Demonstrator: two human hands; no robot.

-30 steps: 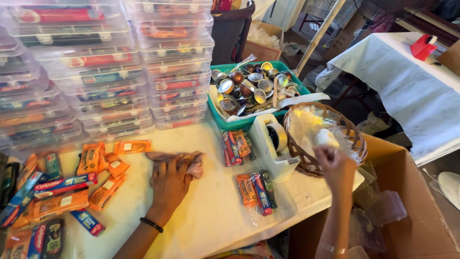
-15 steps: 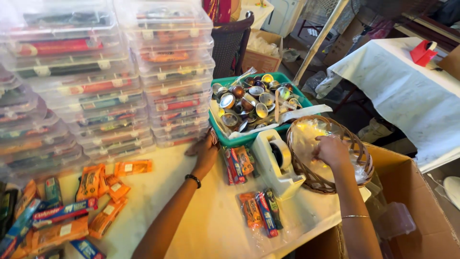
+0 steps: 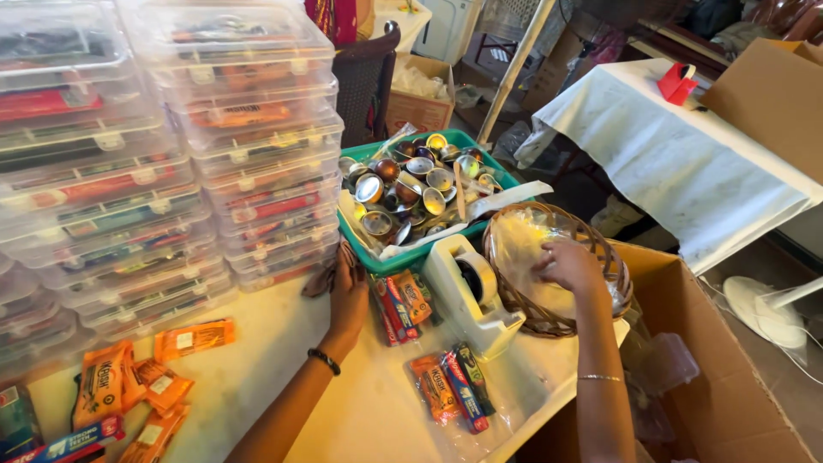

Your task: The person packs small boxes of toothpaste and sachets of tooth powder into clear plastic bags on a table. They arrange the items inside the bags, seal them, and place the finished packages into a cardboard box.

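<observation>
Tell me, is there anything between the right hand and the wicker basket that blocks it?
Nothing visible does. The right hand is already inside the wicker basket, resting on the clear plastic bags that fill it. The tape dispenser stands beside the basket on its left, not in the hand's way.

Pretty cramped tbh. Bare white tabletop [image 3: 257, 377] only opens up in the middle, btw the loose orange sachets [image 3: 129, 386] and the clear bagged packets [image 3: 450, 394]. Back is walled off by stacked clear plastic boxes [image 3: 249, 163] and a green tray of metal cups [image 3: 420, 184]. White tape dispenser [image 3: 467, 291] and brown wicker basket [image 3: 557, 266] block the right side; an open cardboard box [image 3: 720, 360] sits past the edge.
</observation>
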